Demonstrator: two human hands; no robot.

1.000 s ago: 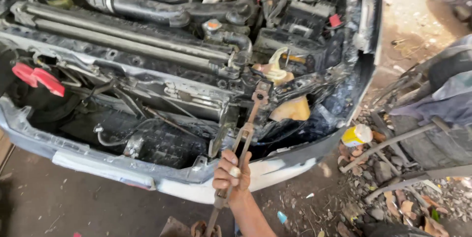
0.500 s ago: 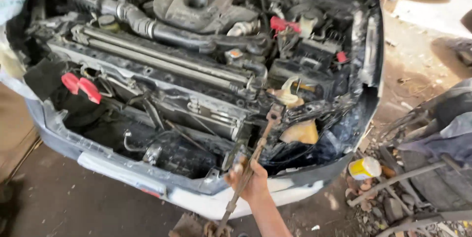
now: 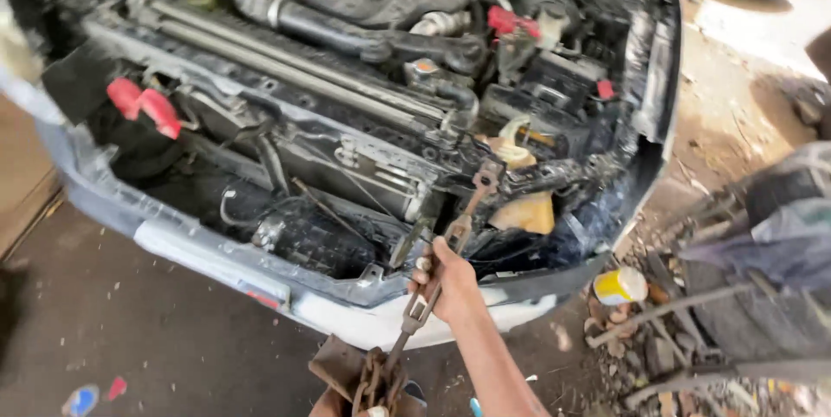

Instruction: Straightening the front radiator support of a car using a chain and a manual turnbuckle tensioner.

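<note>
A: Which packages or caps do you see?

B: 2 red caps (image 3: 144, 106) at the left of the engine bay (image 3: 363, 80), and a yellow-white can (image 3: 620, 285) on the ground at right.

A: And the tool?

B: The right hand (image 3: 446, 283) is closed around a rusty chain bar (image 3: 450, 244) before the bumper (image 3: 216, 257). Its long axis points up-right. The left hand (image 3: 342, 400) is barely seen; its grip I cannot tell.

Bare grey concrete floor (image 3: 130, 330), stained and dusty. Scrap metal and debris pile (image 3: 684, 339) at right, with a yellow-and-white can (image 3: 620, 285) among it. Strong daylight falls on dirt ground (image 3: 736, 54) at upper right.
</note>
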